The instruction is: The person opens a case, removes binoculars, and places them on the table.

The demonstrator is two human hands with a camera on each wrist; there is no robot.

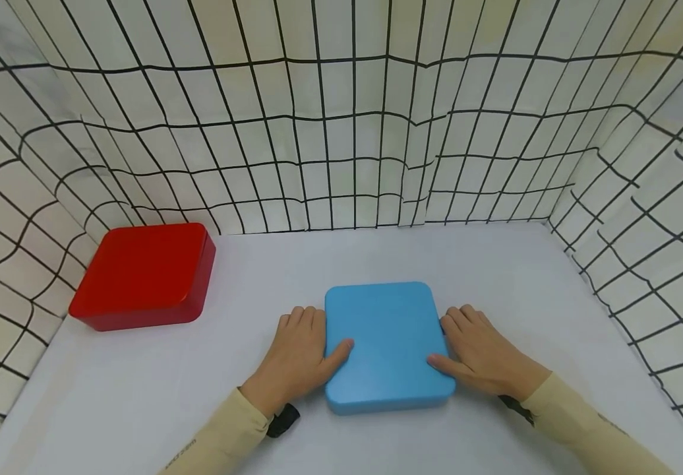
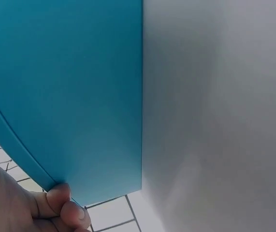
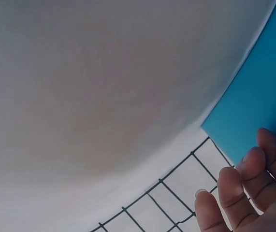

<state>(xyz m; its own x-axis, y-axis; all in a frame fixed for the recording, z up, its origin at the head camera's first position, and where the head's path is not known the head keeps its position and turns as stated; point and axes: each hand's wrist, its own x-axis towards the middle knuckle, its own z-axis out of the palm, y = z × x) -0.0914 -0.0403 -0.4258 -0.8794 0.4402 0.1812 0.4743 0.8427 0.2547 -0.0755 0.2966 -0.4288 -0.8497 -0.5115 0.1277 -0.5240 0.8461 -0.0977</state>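
One square blue box lay flat on the white surface, my left hand and right hand gripping its opposite sides, thumbs over the top. One red box stood well apart, farther left and back, near one black-lined grid, which barred the way behind and on both sides.

This place seems a small lab-like booth: pale hangings with black grid lines surround a smooth white bench.
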